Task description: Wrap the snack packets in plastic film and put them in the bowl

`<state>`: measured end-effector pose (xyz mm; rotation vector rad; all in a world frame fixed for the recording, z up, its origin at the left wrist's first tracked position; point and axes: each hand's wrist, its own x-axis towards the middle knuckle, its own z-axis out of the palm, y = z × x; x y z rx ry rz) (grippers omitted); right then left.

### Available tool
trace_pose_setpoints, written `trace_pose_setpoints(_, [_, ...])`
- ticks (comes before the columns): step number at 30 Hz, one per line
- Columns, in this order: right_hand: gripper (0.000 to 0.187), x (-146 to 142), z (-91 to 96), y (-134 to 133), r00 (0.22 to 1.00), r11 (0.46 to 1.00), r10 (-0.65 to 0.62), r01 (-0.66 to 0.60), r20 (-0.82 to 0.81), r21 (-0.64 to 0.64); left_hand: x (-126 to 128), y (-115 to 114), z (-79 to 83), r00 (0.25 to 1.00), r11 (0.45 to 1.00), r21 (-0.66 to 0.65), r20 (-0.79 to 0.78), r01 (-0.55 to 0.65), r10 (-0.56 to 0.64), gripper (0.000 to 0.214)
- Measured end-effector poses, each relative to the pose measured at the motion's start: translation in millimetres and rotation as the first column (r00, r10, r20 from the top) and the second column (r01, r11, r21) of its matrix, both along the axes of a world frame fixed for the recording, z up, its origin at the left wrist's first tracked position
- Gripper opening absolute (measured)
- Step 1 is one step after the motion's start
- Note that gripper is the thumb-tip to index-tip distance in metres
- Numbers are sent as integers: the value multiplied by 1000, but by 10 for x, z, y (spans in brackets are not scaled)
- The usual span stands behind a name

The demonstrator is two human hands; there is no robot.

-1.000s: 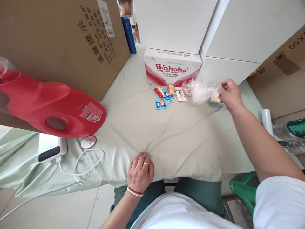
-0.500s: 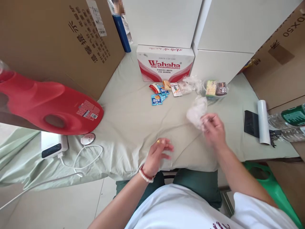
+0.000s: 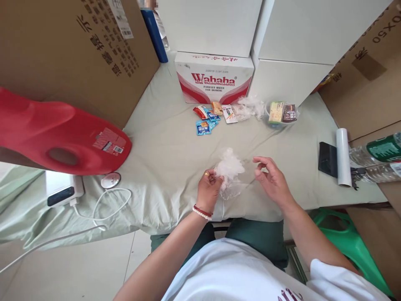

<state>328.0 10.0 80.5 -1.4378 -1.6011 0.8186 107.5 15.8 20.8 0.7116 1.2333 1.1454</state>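
Observation:
My left hand point(image 3: 210, 189) pinches a crumpled clear plastic bag point(image 3: 230, 167) above the near middle of the cloth-covered table point(image 3: 175, 159). To the right of the bag, my right hand point(image 3: 272, 179) is apart from it, fingers spread and slightly curled, holding nothing. Farther back lie small blue snack packets point(image 3: 203, 128), a red packet point(image 3: 200, 112), a bread-like snack point(image 3: 216, 108) and a white packet point(image 3: 229, 113). More clear wrapping point(image 3: 252, 107) lies beside them. A clear round tub point(image 3: 278, 124) holds a yellow-green pack point(image 3: 276, 112) and a brown cocoa pack point(image 3: 290, 113).
A Wahaba-style red and white Wahaha carton point(image 3: 214, 79) stands behind the snacks. At left are a red jug point(image 3: 78, 138), a power bank point(image 3: 62, 188) and a cable. On the right lie a black phone-like slab point(image 3: 327, 159), a white roll point(image 3: 343, 156) and bottles point(image 3: 384, 149).
The plastic bag has moved left and nearer, from my right hand into my left. My right hand has let go and opened. The view has shifted slightly.

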Motion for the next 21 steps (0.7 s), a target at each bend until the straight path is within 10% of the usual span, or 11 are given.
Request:
trace_pose_setpoints(3, [65,-245,-232,68,990,996,89,-86,113,-27,-18,-36,32,998,997,49,-33,61,-59,40])
trace_pose_setpoints(10, [27,-473,-545,189,1000,978,-2,2,0,-207,-166,-189,45,981,982,-49,-49,184,-187,86])
trace_pose_setpoints(15, [39,-296,-464,203,946,932,-85,-37,-314,-361,-310,-166,-23,993,985,-131,-11,116,-118,24])
trace_pose_setpoints(21, [52,25,-374,175,836,852,-298,15,-462,-523,-537,-78,86,999,993,-106,-37,-43,40,10])
